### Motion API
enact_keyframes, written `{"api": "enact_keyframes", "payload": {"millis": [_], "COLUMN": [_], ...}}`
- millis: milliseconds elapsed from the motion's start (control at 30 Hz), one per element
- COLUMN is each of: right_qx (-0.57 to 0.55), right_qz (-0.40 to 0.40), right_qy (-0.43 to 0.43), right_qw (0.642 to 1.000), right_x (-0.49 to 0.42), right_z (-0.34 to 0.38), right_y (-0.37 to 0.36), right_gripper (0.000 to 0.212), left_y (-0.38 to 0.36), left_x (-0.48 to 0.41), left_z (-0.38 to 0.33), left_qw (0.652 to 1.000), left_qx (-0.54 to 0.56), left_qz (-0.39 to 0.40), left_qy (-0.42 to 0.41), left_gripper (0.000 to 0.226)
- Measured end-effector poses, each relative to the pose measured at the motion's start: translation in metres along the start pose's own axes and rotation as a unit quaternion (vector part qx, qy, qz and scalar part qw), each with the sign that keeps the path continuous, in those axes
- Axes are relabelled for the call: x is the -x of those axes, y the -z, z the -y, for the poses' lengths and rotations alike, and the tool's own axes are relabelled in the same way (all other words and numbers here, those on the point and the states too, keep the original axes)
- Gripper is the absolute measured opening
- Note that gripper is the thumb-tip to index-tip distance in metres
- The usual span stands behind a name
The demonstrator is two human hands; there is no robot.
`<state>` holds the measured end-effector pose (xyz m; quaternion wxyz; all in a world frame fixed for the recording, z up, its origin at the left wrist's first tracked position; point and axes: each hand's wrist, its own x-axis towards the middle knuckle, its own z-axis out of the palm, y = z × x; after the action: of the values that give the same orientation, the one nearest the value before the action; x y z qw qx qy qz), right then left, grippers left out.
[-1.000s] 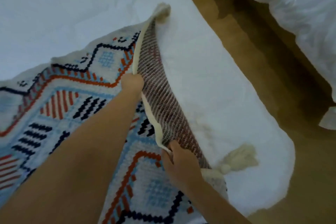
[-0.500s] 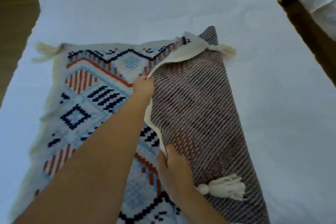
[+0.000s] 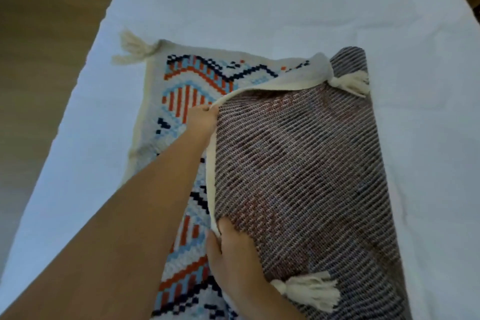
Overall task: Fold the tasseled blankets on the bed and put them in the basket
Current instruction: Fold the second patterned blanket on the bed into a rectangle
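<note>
The woven tasseled blanket (image 3: 187, 91) shows, left of both hands, a pale blue and cream face with orange-red stripes and navy stepped zigzags; its folded-over underside (image 3: 298, 169), right of the hands, is fine diagonal stripes of dark brown, grey and faint red; cream edging and cream yarn tassels (image 3: 309, 291); plain white bed sheet (image 3: 259, 0); brown floor (image 3: 39, 34).
</note>
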<state>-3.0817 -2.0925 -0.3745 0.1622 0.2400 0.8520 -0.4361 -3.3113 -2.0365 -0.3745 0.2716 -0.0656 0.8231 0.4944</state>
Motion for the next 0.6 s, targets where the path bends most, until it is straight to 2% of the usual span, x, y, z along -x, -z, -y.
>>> {"api": "enact_keyframes", "payload": {"millis": [67, 167, 267, 367, 500, 600], "right_qx": [0.008, 0.014, -0.008, -0.022, -0.008, 0.01], "right_qz": [0.009, 0.0, -0.012, -0.028, -0.064, -0.066], "right_qy": [0.001, -0.022, -0.079, -0.105, -0.126, -0.124], "right_qw": [1.0, 1.0, 0.997, 0.994, 0.99, 0.99], "right_x": [-0.013, -0.032, -0.046, -0.055, -0.064, -0.07], "right_z": [0.019, 0.046, 0.073, 0.097, 0.115, 0.121], "right_y": [-0.024, -0.069, -0.117, -0.152, -0.176, -0.183], "right_gripper": [0.029, 0.024, 0.022, 0.019, 0.023, 0.028], "left_y": [0.027, 0.067, 0.101, 0.125, 0.138, 0.147], "left_x": [-0.019, -0.045, -0.069, -0.086, -0.098, -0.103], "left_z": [0.013, 0.034, 0.059, 0.075, 0.084, 0.088], "left_qw": [1.0, 1.0, 0.998, 0.997, 0.999, 0.999], "left_qx": [-0.003, 0.004, 0.01, 0.008, 0.033, 0.047], "left_qz": [-0.003, 0.018, 0.053, 0.072, 0.039, 0.007], "left_qy": [0.007, 0.022, 0.02, 0.01, -0.005, -0.002], "left_gripper": [0.033, 0.01, 0.02, 0.014, 0.034, 0.039]}}
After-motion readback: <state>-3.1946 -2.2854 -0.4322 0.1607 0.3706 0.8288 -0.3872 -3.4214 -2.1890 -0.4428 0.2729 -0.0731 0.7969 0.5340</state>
